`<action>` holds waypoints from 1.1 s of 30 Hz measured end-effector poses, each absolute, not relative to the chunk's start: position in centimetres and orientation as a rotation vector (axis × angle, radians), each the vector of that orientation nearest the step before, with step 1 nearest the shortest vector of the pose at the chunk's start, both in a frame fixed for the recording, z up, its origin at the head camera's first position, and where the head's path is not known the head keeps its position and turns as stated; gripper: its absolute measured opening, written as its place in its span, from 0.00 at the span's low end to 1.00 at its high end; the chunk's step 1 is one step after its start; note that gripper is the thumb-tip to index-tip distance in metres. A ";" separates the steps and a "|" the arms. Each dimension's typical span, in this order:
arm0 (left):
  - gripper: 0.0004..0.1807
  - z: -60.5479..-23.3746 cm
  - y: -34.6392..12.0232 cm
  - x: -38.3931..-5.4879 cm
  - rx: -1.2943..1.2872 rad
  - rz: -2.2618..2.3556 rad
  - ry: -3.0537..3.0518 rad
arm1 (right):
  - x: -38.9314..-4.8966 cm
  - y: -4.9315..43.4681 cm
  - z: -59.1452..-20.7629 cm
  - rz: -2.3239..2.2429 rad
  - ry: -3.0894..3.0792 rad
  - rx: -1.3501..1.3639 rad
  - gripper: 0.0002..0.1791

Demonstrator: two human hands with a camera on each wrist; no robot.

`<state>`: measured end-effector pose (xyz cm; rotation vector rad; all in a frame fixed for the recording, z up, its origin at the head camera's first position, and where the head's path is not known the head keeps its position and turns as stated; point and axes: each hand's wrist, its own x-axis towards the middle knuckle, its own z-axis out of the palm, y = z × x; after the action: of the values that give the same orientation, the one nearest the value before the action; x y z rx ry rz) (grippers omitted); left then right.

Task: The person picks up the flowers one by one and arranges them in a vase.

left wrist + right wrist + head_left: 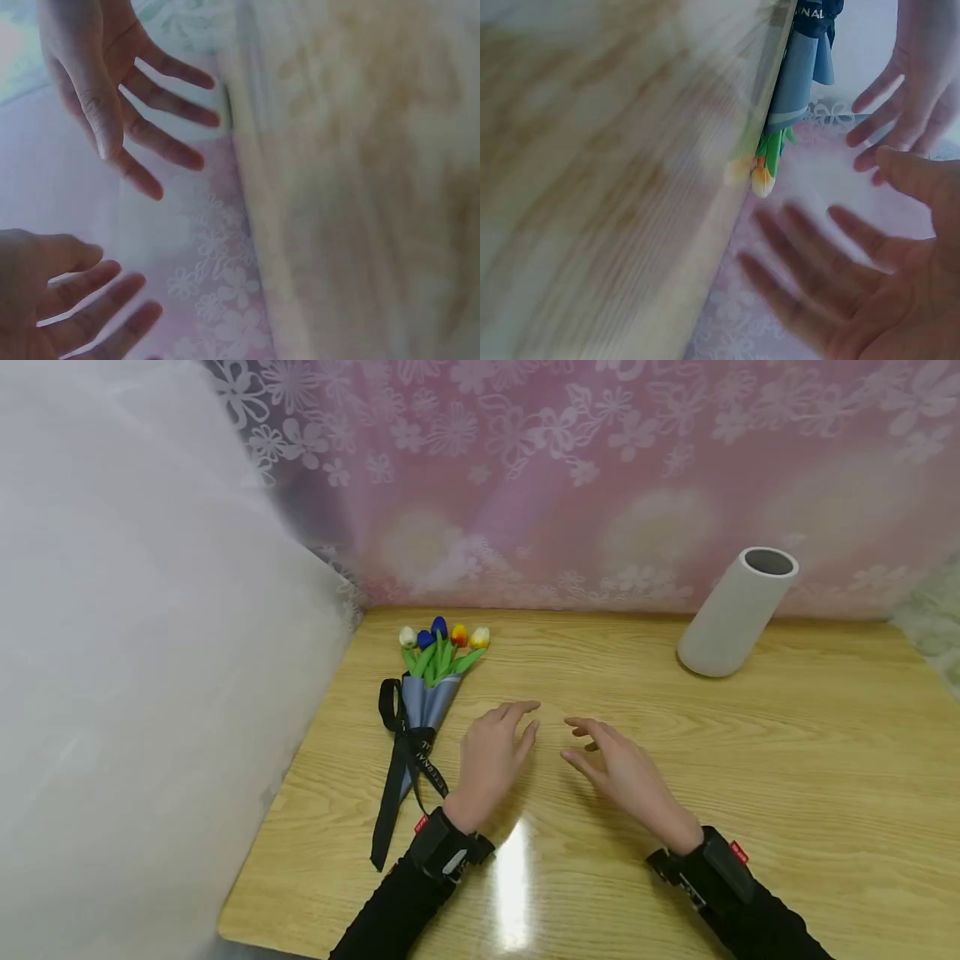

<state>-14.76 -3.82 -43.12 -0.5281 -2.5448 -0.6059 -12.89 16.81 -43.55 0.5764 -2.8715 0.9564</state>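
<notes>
Tulip bouquet [432, 697] lies wrapped, well apart from the vase [735, 618]; I see left hand [491, 756] and right hand [630, 772] loosely spread, holding nothing; unstarted or finished, I can't tell.

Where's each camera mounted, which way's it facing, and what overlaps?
Head: on the head, forward and down at table, bouquet, white vase; left hand, right hand, black sleeves visible.
Left wrist: on that wrist, across table toward floral backdrop; both hands visible.
Right wrist: on that wrist, across table toward bouquet and backdrop; both hands visible.
Head and right wrist share the bouquet.
</notes>
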 end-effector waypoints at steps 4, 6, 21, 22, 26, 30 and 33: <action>0.10 -42.0 -5.0 -15.3 -0.497 -0.734 -2.505 | -13.9 15.6 -42.8 1.128 -2.837 0.655 0.24; 0.10 -41.4 -5.9 -15.6 -0.478 -0.758 -2.486 | -14.4 14.8 -42.2 1.205 -2.823 0.689 0.24; 0.13 -39.4 -17.3 -17.3 -0.083 -0.737 -2.353 | -18.5 5.9 -40.3 1.327 -2.846 0.622 0.13; 0.12 -39.5 -18.0 -17.5 -0.066 -0.756 -2.339 | -18.7 5.4 -40.4 1.306 -2.864 0.623 0.13; 0.11 -39.9 -20.5 -18.1 0.007 -0.826 -2.305 | -19.5 3.3 -40.9 1.275 -2.916 0.646 0.13; 0.13 -40.7 -22.1 -18.3 0.039 -0.922 -2.414 | -20.2 1.3 -41.6 1.301 -2.951 0.642 0.13; 0.19 -41.6 -22.8 -18.3 0.053 -1.037 -2.606 | -20.7 0.0 -42.5 1.367 -2.939 0.643 0.15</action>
<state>-18.30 -22.80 -41.65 0.0531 -2.6058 -1.0370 -20.69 -0.03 -42.46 0.6434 -2.9390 1.3667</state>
